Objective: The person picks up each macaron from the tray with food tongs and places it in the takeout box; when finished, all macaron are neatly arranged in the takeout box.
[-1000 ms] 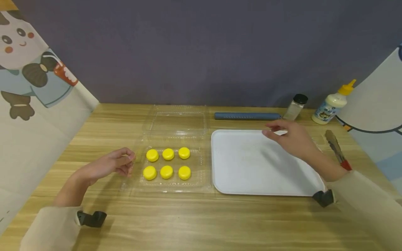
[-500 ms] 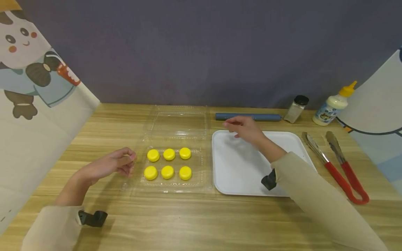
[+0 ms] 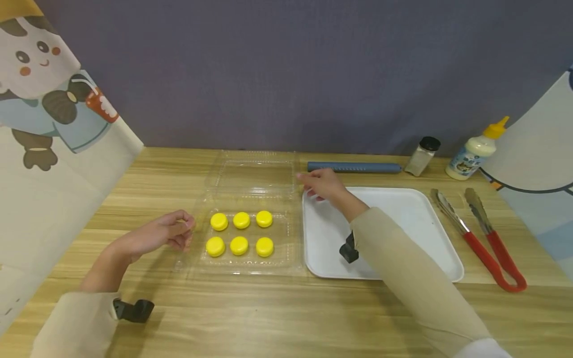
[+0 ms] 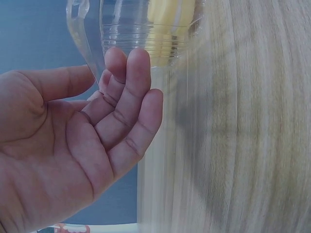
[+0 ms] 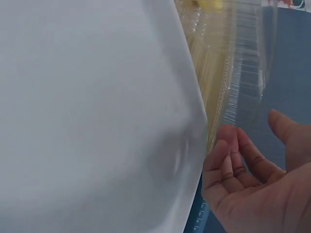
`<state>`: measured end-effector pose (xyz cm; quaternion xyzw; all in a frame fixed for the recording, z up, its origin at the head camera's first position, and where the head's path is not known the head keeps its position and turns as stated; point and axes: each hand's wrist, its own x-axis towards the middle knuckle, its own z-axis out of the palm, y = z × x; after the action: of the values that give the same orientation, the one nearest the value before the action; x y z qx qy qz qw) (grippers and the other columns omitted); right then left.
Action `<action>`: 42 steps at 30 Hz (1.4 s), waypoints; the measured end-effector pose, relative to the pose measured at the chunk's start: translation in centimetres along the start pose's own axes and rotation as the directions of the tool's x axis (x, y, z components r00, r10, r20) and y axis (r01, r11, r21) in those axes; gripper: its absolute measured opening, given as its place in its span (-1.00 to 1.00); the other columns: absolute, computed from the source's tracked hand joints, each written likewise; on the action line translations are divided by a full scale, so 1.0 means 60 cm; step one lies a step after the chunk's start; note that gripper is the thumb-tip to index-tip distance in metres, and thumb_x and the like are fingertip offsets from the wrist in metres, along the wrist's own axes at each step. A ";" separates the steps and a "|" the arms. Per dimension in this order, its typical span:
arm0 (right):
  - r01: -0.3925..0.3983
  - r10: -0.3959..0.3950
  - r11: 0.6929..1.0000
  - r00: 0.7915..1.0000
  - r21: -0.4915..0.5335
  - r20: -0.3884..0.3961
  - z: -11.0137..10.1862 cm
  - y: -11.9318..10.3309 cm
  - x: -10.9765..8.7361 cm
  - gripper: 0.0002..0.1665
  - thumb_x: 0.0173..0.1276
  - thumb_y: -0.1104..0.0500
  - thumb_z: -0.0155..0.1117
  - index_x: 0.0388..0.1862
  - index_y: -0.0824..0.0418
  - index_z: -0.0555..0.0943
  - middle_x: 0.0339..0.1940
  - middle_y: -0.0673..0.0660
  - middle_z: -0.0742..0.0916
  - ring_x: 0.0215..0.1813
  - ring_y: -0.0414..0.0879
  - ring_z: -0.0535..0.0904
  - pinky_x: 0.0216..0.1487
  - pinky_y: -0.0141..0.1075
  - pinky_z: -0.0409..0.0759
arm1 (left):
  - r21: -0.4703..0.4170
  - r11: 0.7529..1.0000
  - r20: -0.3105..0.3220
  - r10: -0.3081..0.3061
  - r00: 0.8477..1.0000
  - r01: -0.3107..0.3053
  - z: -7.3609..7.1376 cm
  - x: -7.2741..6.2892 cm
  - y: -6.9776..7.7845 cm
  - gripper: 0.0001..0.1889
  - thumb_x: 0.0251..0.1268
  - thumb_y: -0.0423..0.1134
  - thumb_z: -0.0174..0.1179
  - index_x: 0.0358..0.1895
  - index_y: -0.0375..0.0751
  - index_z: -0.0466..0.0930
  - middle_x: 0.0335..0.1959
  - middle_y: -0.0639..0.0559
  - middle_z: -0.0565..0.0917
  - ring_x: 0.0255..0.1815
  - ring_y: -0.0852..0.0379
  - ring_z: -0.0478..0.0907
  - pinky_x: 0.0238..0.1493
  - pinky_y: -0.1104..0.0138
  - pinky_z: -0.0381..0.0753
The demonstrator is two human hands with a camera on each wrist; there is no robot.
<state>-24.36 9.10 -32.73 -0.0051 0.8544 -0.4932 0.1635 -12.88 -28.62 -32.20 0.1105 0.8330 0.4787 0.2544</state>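
A clear plastic clamshell box [image 3: 278,261] lies open on the table, its lid [image 3: 257,174] folded back behind the base. Several round yellow pieces [image 3: 239,245] stand in two rows in the base. My left hand [image 3: 167,231] pinches the base's left edge between thumb and fingers; the left wrist view shows the clear rim [image 4: 82,34] running down to the thumb. At the lid's right side, my right hand [image 3: 324,184] reaches over the tray's back left corner. In the right wrist view its thumb [image 5: 284,126] is spread from the curved fingers, which come right to the lid's edge.
A white tray [image 3: 412,233] lies under the right forearm. Behind it are a blue rod-shaped box [image 3: 371,167] and a black-lidded jar [image 3: 421,156]. A squeeze bottle [image 3: 472,151] and red-handled tongs [image 3: 501,258] are at the right. A dark panel [image 3: 286,74] closes the back.
My right hand has swept left from over the tray's right part to the lid's right side, uncovering the tongs. The left hand has stayed at the base's edge.
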 end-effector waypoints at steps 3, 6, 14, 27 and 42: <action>-0.016 0.016 1.000 1.000 0.009 -0.015 0.007 -0.001 0.005 -0.41 0.55 -0.13 0.20 0.28 0.29 0.58 0.04 0.25 0.72 -0.05 0.01 0.66 -0.08 -0.16 0.64 | -0.002 1.000 0.001 0.001 1.000 -0.001 0.000 0.002 -0.001 -0.71 0.69 -0.19 -0.17 0.03 -0.44 0.31 -0.28 -0.13 0.51 -0.21 -0.05 0.58 -0.01 0.22 0.62; -0.015 0.016 0.999 0.999 0.033 -0.031 0.011 0.000 0.009 -0.47 0.53 -0.09 0.24 0.22 0.30 0.62 -0.05 0.22 0.73 -0.10 -0.03 0.64 -0.09 -0.18 0.63 | -0.002 1.000 0.004 0.002 1.000 -0.002 0.001 0.003 -0.001 -0.71 0.69 -0.19 -0.17 0.03 -0.44 0.30 -0.27 -0.13 0.51 -0.21 -0.05 0.58 -0.01 0.22 0.62; 0.013 -0.002 0.983 0.998 0.184 -0.055 0.013 0.009 0.012 -0.55 0.48 0.02 0.33 0.20 0.24 0.62 -0.04 0.16 0.73 -0.06 -0.02 0.64 -0.05 -0.19 0.61 | 0.003 1.000 0.012 0.008 1.000 -0.008 0.000 0.007 0.000 -0.70 0.70 -0.19 -0.18 0.04 -0.45 0.30 -0.27 -0.13 0.51 -0.22 -0.05 0.58 -0.02 0.24 0.63; 0.160 -0.147 0.884 0.987 0.439 -0.062 0.007 0.018 0.010 -0.65 0.43 0.30 0.34 0.14 0.27 0.53 -0.15 0.00 0.69 -0.13 -0.11 0.62 0.04 -0.08 0.61 | -0.023 1.000 0.035 0.022 0.999 -0.021 0.000 0.011 -0.005 -0.72 0.71 -0.20 -0.22 0.06 -0.44 0.27 -0.41 -0.07 0.48 -0.44 0.01 0.51 -0.10 0.15 0.56; 0.305 -0.371 0.882 0.920 0.359 0.128 -0.012 0.029 -0.007 -0.82 0.35 0.44 0.36 -0.32 0.18 0.62 -0.28 0.06 0.67 -0.19 -0.06 0.60 0.06 -0.05 0.61 | -0.115 0.993 0.055 -0.025 0.998 0.031 0.000 0.016 -0.014 -0.65 0.72 -0.13 -0.21 0.16 -0.43 0.19 -0.43 -0.06 0.51 -0.50 -0.04 0.61 -0.21 0.11 0.68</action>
<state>-23.92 10.70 -33.77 -0.1749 0.7248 -0.6481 0.1552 -13.62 -28.66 -33.22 0.0964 0.7983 0.5194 0.2893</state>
